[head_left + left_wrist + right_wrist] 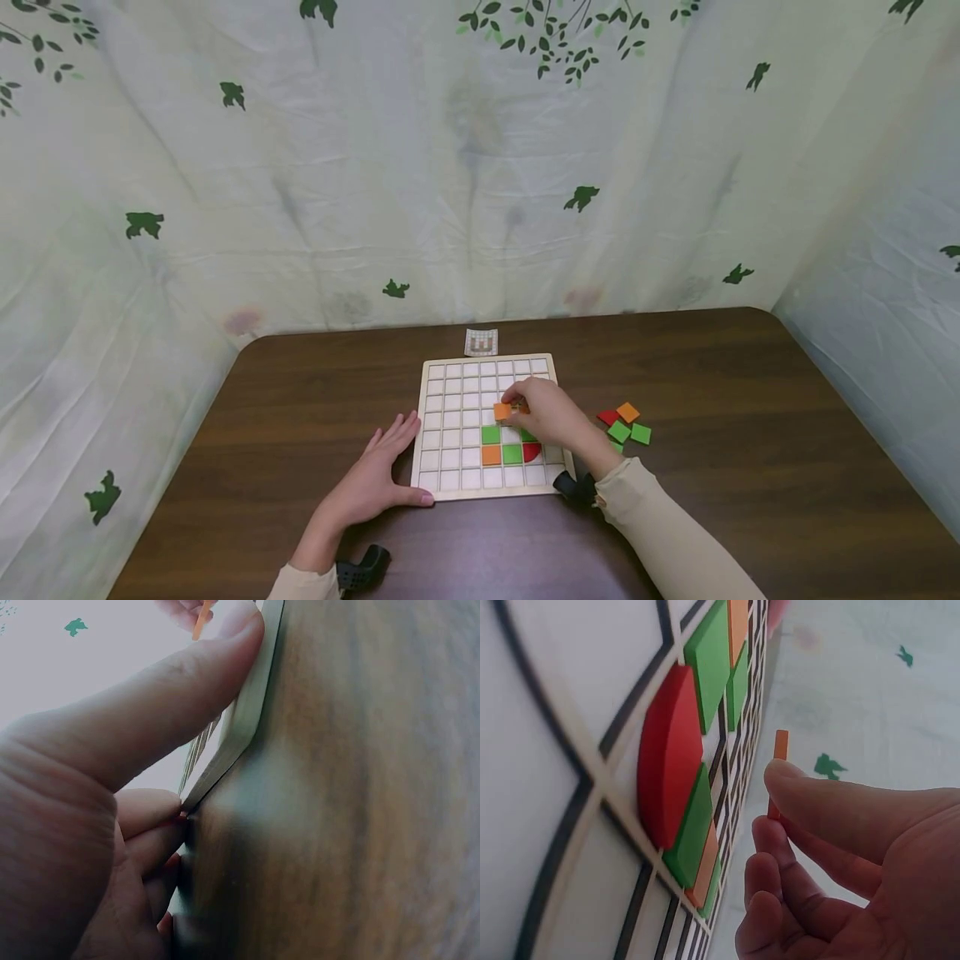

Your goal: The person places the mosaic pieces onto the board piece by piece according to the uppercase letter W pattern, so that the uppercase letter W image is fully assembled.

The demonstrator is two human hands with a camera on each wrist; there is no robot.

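Tile (781,744), orng, pinched in R hand (546,412)

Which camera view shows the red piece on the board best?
The right wrist view: the red piece is close and large there, though seen aslant. The head view shows it small, from above; the left wrist view doesn't show it.

You work in a cloth-walled space: pale, leaf-printed cloth (420,167) hangs behind and either side of your brown desk (720,417).
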